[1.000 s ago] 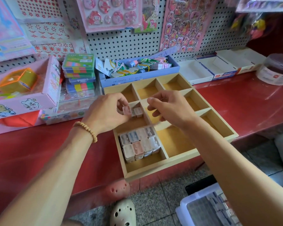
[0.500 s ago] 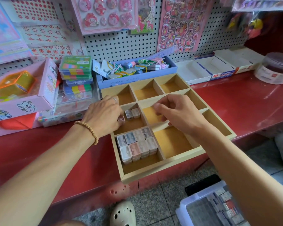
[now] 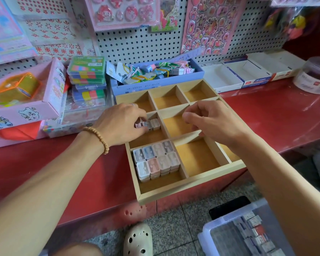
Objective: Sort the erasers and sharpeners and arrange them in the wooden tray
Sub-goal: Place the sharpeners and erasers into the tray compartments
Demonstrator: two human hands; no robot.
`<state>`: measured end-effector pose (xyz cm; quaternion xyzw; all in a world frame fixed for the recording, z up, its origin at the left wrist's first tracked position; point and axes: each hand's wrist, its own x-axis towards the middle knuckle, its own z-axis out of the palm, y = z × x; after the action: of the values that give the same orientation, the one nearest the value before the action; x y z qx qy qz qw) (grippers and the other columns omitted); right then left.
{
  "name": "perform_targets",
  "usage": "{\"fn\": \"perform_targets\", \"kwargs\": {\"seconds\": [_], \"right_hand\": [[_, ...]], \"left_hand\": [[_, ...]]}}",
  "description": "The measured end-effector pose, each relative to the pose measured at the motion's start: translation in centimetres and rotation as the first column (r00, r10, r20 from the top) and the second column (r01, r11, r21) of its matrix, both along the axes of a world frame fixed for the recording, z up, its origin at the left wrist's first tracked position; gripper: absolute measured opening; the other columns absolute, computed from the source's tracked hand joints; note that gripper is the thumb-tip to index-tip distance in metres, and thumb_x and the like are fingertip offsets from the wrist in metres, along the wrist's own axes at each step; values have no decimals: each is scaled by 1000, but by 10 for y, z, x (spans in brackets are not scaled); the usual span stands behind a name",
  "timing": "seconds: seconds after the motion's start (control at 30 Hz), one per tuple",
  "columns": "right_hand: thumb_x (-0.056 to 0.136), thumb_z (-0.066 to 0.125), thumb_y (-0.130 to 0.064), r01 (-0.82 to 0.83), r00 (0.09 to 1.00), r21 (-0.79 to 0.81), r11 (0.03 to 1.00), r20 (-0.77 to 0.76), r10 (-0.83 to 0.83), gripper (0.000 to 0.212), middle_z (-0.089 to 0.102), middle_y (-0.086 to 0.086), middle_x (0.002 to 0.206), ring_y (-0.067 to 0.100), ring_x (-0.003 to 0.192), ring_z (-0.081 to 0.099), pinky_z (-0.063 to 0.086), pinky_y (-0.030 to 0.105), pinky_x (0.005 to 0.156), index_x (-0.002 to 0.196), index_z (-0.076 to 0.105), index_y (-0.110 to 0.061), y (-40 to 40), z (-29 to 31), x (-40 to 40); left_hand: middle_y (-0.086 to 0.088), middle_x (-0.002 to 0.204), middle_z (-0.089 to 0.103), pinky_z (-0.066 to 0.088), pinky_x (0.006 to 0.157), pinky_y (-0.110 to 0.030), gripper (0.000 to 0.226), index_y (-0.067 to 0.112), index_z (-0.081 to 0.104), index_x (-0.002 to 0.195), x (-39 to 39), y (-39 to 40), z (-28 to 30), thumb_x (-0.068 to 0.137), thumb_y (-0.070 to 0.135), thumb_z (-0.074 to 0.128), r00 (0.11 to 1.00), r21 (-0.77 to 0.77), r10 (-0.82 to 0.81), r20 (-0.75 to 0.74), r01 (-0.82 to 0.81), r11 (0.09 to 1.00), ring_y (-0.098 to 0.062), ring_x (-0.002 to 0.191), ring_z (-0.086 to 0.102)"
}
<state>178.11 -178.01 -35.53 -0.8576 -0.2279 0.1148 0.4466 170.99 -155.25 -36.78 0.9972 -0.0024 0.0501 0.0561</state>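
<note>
Left hand [image 3: 121, 122] fingers pinching a pink sharpener [image 3: 138, 125] in the wooden tray [image 3: 192, 183]; right hand [image 3: 213, 121] loosely curled, empty.

left hand [image 3: 123, 122] lowered | pink sharpener [image 3: 138, 125] seemingly set beside two others

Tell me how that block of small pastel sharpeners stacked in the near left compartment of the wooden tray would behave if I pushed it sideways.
The block of small pastel plastic sharpeners would probably slide apart rather than move as one, since it is loose pieces stacked in layers. The boxy, flat-faced pieces look unlikely to roll. They seem light and rigid, so upper layers may topple into the free strip of the light wooden tray.
</note>
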Motion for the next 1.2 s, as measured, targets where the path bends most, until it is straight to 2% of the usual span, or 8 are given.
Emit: {"fn": "perform_targets", "kwargs": {"seconds": [0.1,0.17,0.43,0.73,0.83,0.97,1.03,1.2], "right_hand": [[91,65,-33,4,1000,1,1000,18,-4,12,71,-3,80,17,83,69,52,31,68,89,71,-23,-5,7,-4],[91,65,-33,6,999,8,1000,33,-6,12,71,-1,79,20,83,69,54,37,70,89,71,-23,-10,14,-9],[88,67,-33,76,995,40,996,57,-78,11,71,-3,82,17,82,69,57,48,80,85,71,-23,-58,45,-47],[87,68,-32,272,962,16,962,27,-272,11,67,-7,71,5,65,58,51,32,70,88,72,-21,-193,36,-140],[88,67,-30,375,927,-26,927,4,-375,8,64,-13,67,-3,59,54,43,21,64,85,71,-24,-247,11,-172],[87,66,-28,517,848,-70,853,-92,-521,9,66,-9,62,-1,55,55,49,26,59,81,70,-23,-310,-30,-213],[88,66,-28,568,809,-108,816,-108,-577,8,64,-11,61,-3,51,53,43,19,55,81,70,-24,-336,-49,-229],[91,65,-29,654,710,-254,713,-121,-694,6,61,-18,70,-5,62,55,38,9,56,88,68,-26,-382,-85,-261]], "left_hand": [[11,84,64,52,76,-33,21,25,74,99,-15,-6,14,83,38,72,1000,-282,-13,7,14,959,-9,79,62],[12,83,68,52,73,-22,17,25,75,96,-30,-20,24,82,34,76,1000,-422,-25,-4,21,906,-5,76,63],[14,82,70,42,65,-7,13,24,75,96,-86,-85,50,83,27,76,994,-722,-113,-11,70,688,4,70,61],[15,88,73,52,83,-26,15,28,73,95,-139,-212,12,81,32,78,921,-770,-364,-138,131,624,0,86,66],[10,84,73,51,77,-23,14,24,73,92,-147,-259,-19,80,26,80,866,-789,-458,-204,132,600,-1,79,65],[3,86,73,48,71,-17,16,22,72,91,-154,-313,-61,79,24,81,777,-776,-558,-291,149,612,-4,78,64],[4,88,73,49,72,-17,17,23,71,93,-156,-336,-81,79,27,81,723,-768,-605,-333,164,619,-3,80,65],[7,85,71,48,72,-14,18,31,66,87,-150,-380,-132,78,29,82,603,-735,-680,-418,215,643,-1,80,64]]}}
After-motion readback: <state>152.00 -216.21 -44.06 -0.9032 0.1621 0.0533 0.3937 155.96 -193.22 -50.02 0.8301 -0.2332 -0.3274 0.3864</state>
